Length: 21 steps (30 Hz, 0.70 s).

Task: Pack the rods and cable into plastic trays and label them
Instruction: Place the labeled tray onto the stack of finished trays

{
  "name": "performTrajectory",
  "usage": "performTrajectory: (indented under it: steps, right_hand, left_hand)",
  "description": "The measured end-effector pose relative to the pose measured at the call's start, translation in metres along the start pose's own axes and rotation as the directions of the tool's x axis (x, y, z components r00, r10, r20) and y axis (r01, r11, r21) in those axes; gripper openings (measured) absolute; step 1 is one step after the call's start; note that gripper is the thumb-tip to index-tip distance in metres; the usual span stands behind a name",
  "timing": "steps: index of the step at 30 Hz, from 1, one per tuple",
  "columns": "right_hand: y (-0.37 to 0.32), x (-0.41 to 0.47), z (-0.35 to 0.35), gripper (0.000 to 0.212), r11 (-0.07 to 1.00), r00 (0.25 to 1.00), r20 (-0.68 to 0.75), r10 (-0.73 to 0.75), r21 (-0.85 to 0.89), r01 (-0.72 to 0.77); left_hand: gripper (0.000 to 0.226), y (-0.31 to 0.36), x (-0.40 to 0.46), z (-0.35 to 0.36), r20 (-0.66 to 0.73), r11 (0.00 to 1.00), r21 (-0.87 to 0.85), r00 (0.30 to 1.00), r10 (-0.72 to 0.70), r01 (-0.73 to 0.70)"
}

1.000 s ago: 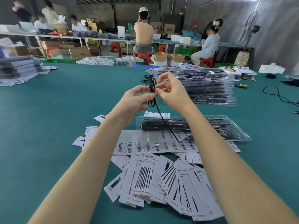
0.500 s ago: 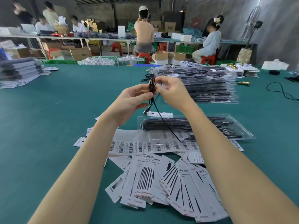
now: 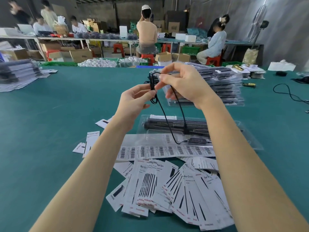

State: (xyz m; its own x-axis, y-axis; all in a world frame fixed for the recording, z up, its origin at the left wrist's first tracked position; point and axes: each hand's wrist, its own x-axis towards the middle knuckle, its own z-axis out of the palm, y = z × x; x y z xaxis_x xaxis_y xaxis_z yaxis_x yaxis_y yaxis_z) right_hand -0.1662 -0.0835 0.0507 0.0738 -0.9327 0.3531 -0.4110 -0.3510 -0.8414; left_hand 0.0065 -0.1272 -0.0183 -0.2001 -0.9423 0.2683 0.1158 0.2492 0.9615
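Note:
Both hands are raised above the green table (image 3: 50, 123) with a thin black cable (image 3: 164, 115) between them. My left hand (image 3: 135, 99) pinches the coiled part of the cable. My right hand (image 3: 184, 84) grips a loop of it higher up, to the right. Two strands hang down to a black inline box lying in the clear plastic tray (image 3: 247, 139). Black rods (image 3: 197, 125) lie lengthwise in that tray. A strip of barcode labels (image 3: 158, 151) lies in front of the tray, and printed paper cards (image 3: 167, 186) are fanned out nearer to me.
A tall stack of packed trays (image 3: 224, 87) stands behind my right hand. Another stack of trays (image 3: 16, 74) sits at the far left. A loose black cable (image 3: 287, 91) lies at the right. Several people sit at benches beyond the table.
My right hand has lifted and drawn away to the right, pulling a loop of the cable out. My left hand stays pinched on the coil.

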Motion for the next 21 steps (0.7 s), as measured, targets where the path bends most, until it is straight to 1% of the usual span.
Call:
performTrajectory:
  steps: [2,3,5,6,8,9,11,16,19,21]
  right_hand:
    - [0.001,0.000,0.001,0.009,0.990,0.992,0.079,0.103,0.093,-0.110]
    - [0.006,-0.001,0.003,0.008,0.979,0.986,0.075,0.149,0.128,-0.157]
    - [0.018,-0.004,0.006,0.008,0.955,0.971,0.008,0.238,0.182,-0.236]
    - [0.023,-0.005,0.007,0.010,0.938,0.961,-0.011,0.276,0.221,-0.267]
    - [0.030,-0.007,0.011,0.020,0.911,0.951,-0.017,0.309,0.294,-0.290]
    - [0.033,-0.008,0.013,0.024,0.906,0.950,-0.024,0.310,0.311,-0.287]
    - [0.036,-0.009,0.013,0.022,0.917,0.959,-0.042,0.281,0.306,-0.255]
    - [0.033,-0.011,0.010,0.008,0.928,0.974,-0.017,0.225,0.310,-0.209]
    - [0.030,-0.010,0.012,0.002,0.948,0.971,-0.111,0.210,0.265,-0.175]
    - [0.027,-0.007,0.014,0.006,0.958,0.965,-0.170,0.197,0.243,-0.153]
  left_hand:
    - [0.015,0.000,-0.001,0.002,0.005,1.000,-0.014,1.000,-0.007,0.007]
    - [0.015,0.000,-0.001,0.002,0.007,1.000,-0.012,1.000,-0.008,0.008]
    - [0.017,0.000,-0.002,0.002,0.016,1.000,0.004,1.000,-0.005,0.005]
    - [0.019,0.000,-0.002,0.002,0.035,1.000,0.013,0.999,-0.005,0.005]
    - [0.019,0.002,-0.003,0.001,0.110,0.999,0.039,0.994,0.001,-0.005]
    - [0.019,0.003,-0.003,0.001,0.152,0.998,0.053,0.988,0.007,-0.015]
    - [0.022,0.005,-0.004,0.002,0.194,0.997,0.073,0.981,0.023,-0.038]
    - [0.026,0.008,-0.004,0.002,0.182,0.985,0.152,0.982,0.050,-0.078]
    - [0.023,0.009,-0.006,0.004,0.247,0.980,0.191,0.969,0.014,-0.062]
    - [0.016,0.008,-0.007,0.007,0.263,0.970,0.229,0.965,0.016,-0.079]
